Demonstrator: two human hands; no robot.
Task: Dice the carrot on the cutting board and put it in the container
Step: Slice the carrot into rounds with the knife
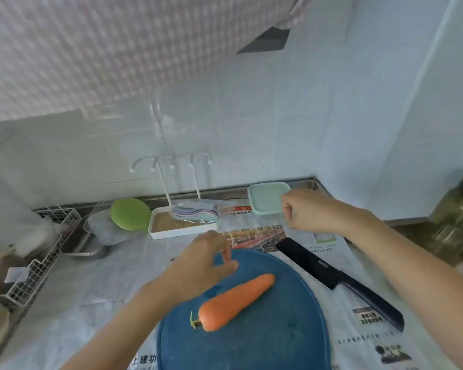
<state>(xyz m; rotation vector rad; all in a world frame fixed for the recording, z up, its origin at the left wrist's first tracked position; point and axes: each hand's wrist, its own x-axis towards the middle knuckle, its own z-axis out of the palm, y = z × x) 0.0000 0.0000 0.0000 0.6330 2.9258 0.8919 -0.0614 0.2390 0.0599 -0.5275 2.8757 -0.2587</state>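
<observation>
A whole orange carrot (233, 303) lies diagonally on the round blue cutting board (273, 343), stem end toward me. My left hand (201, 263) hovers over the board's far left edge with fingers loosely extended, holding nothing. My right hand (308, 210) is further back, fingers curled, right at the near edge of the pale green lidded container (265, 197); whether it grips the lid is unclear. A black knife (340, 281) lies on newspaper to the right of the board, blade pointing away from me.
Newspaper (364, 340) covers the counter. Behind the board stand a white tray with a hook rack (171, 228), a green lid (130, 213) and a clear tub. A wire dish rack (38, 265) is at left, a glass jar (457, 217) at right.
</observation>
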